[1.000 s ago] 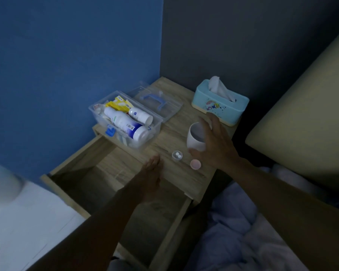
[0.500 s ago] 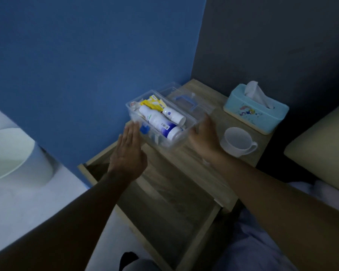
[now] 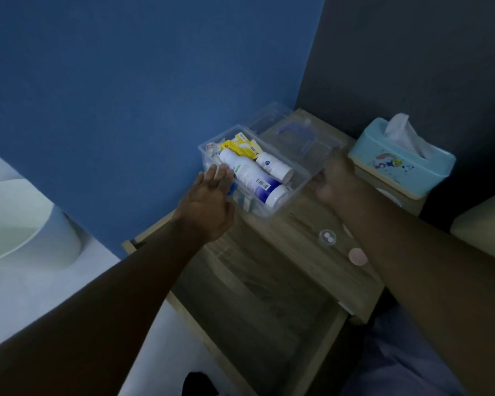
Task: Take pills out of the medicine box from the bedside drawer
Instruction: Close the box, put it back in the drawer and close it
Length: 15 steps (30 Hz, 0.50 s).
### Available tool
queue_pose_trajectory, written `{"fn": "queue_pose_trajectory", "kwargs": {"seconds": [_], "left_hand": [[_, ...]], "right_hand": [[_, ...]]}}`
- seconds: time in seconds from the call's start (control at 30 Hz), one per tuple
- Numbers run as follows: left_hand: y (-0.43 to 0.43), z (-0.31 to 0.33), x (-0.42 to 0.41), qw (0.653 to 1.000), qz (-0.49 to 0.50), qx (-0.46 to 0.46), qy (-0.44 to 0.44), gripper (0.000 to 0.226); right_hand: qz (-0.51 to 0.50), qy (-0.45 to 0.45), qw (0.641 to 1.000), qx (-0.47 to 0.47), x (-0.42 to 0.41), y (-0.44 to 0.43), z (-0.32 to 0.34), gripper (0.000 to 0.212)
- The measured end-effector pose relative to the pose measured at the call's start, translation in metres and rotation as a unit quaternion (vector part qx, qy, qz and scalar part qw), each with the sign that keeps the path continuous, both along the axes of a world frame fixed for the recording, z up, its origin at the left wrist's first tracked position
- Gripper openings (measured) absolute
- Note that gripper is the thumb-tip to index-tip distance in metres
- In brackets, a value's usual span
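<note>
The clear medicine box (image 3: pixel 299 182) stands on the bedside table's top (image 3: pixel 292 235) with its lid (image 3: pixel 312 138) folded open behind it. Inside lie a large white and blue bottle (image 3: pixel 250 177), a small white bottle (image 3: pixel 275 167) and a yellow packet (image 3: pixel 240 145). My left hand (image 3: pixel 209 201) lies flat against the box's left wall, fingers straight. My right hand (image 3: pixel 336 178) is at the box's right rim by the lid, blurred, with curled fingers. A small clear cap with two white pills (image 3: pixel 327 238) and a pink cap (image 3: pixel 357 256) rest on the top by my right forearm.
The drawer (image 3: pixel 255 298) below the top is pulled out. A light blue tissue box (image 3: pixel 403 164) stands at the back right. My right arm hides most of the white cup (image 3: pixel 390 197). A blue wall is on the left, bedding at lower right.
My right hand left the cup and went to the box's right side. My left hand rose from the drawer front to the box's left wall. The view shifted left.
</note>
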<state>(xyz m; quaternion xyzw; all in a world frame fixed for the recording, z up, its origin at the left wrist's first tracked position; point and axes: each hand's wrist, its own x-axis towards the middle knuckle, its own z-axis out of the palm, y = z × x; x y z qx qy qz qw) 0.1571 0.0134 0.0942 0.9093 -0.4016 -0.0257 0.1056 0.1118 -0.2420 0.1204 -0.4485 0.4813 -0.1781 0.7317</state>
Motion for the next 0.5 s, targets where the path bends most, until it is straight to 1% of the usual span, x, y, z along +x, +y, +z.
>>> {"fn": "queue_pose_trajectory", "kwargs": {"seconds": [0.03, 0.07, 0.1, 0.17, 0.23, 0.3, 0.4, 0.5], "left_hand": [[-0.001, 0.002, 0.0, 1.0, 0.001, 0.009, 0.005, 0.068], [-0.002, 0.005, -0.001, 1.0, 0.002, 0.017, 0.012, 0.068], [-0.003, 0.007, -0.001, 1.0, 0.004, 0.023, 0.018, 0.069], [-0.005, 0.01, -0.001, 0.999, 0.005, 0.036, 0.025, 0.069], [-0.006, 0.012, 0.0, 0.998, 0.001, 0.045, 0.032, 0.07], [-0.005, 0.012, 0.0, 0.998, -0.002, 0.043, 0.046, 0.071], [-0.001, 0.013, 0.0, 0.998, -0.006, 0.044, 0.039, 0.073], [0.001, 0.011, -0.001, 0.998, 0.005, 0.051, 0.025, 0.073]], "right_hand": [[-0.014, -0.022, 1.0, 0.005, -0.001, -0.001, 0.004, 0.049], [-0.022, -0.035, 0.999, -0.013, -0.002, -0.001, 0.011, 0.05], [-0.028, -0.05, 0.997, -0.05, -0.003, -0.001, 0.016, 0.053], [-0.011, -0.055, 0.984, -0.17, -0.006, 0.004, 0.029, 0.057], [0.049, -0.048, 0.948, -0.311, -0.015, 0.017, 0.038, 0.056], [0.109, -0.036, 0.892, -0.437, -0.028, 0.03, 0.037, 0.049], [0.148, -0.044, 0.832, -0.533, -0.044, 0.049, 0.025, 0.038], [0.209, -0.067, 0.794, -0.568, -0.056, 0.069, 0.009, 0.04]]}}
